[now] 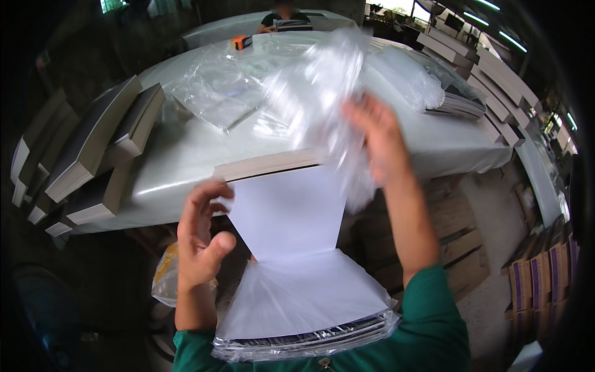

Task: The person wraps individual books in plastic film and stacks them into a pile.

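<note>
My right hand, raised over the near table edge and smeared by motion, grips a crumpled clear plastic bag. My left hand is open, its fingers curved beside the left edge of a smooth white sheet. That sheet slopes from the table edge down toward my lap. Behind its top edge lies a thick pale-edged block, like a stack of paper or boards. Against my body rests a plastic-wrapped stack with dark layers at its near edge, its top covered by a white surface.
Flat clear plastic bags lie on the covered table. Thick dark-topped blocks are piled at left, more pale blocks at right. An orange tape measure sits far back. Another person is beyond. Cartons stand at lower right.
</note>
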`<state>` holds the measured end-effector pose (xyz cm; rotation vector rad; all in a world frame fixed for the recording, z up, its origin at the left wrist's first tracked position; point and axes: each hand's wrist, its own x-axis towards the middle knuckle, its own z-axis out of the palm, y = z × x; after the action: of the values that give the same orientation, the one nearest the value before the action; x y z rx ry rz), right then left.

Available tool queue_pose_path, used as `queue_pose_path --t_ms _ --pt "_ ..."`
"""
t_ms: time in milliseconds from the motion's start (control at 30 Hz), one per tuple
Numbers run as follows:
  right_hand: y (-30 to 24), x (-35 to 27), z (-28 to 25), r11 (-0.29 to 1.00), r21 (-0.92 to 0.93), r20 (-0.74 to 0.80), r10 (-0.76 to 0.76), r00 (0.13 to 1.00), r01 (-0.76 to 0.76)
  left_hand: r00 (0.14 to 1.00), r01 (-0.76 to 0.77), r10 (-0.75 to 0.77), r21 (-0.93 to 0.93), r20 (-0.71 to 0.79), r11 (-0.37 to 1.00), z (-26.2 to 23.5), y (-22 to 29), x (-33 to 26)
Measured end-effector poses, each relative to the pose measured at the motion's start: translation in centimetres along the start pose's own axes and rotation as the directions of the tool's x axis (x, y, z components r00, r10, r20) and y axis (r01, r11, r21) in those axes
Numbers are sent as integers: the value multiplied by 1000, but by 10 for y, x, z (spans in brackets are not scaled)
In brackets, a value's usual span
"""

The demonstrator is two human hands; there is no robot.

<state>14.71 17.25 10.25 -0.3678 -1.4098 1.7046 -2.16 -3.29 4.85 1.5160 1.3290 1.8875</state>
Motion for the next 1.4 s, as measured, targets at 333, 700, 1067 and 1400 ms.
queue_pose_path --t_ms 333,700,1067,1400 --pt "91 -108 -23 767 477 134 420 898 -430 863 495 -499 -323 77 807 28 -53 -4" --pt "103 -100 -12 945 167 135 260 956 -280 989 141 -142 40 34 989 37 -54 -9" --pt "102 -97 -12 966 112 15 231 973 -231 909 328 -352 137 224 935 50 -51 -4" --pt "100 -94 -8 980 -53 61 193 979 -190 914 395 -402 114 50 912 59 -55 -10"
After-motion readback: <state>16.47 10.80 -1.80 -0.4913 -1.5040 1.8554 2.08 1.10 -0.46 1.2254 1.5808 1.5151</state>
